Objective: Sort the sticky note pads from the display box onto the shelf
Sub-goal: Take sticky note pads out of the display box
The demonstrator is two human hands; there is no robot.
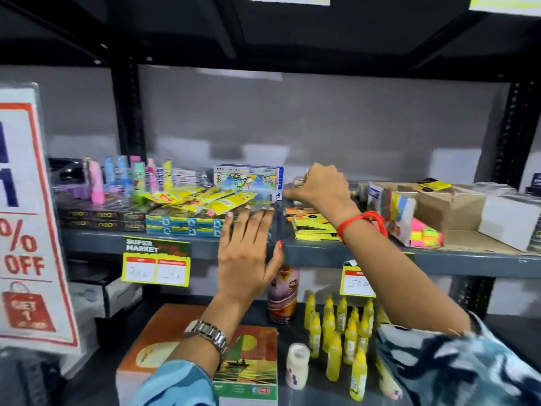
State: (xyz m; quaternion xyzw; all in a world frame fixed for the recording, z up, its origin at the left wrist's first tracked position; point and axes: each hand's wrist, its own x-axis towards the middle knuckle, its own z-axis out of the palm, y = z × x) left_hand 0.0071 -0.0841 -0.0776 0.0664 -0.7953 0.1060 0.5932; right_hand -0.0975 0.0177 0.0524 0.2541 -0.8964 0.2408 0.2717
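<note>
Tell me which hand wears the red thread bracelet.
The right hand, reaching over the shelf, has the red thread; the left hand wears a metal watch.

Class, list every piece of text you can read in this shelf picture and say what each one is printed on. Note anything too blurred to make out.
"SUPER MARKET": yellow price tag on the shelf edge; its handwritten prices are unreadable.
"% OFF": white and red sale sign at left; the rest is cut off or blurred.
"neon": dark boxes on the shelf.
"12": colour pencil box.
Second price tag: handwriting unclear.
Bottle and book labels below: too blurred.
</note>
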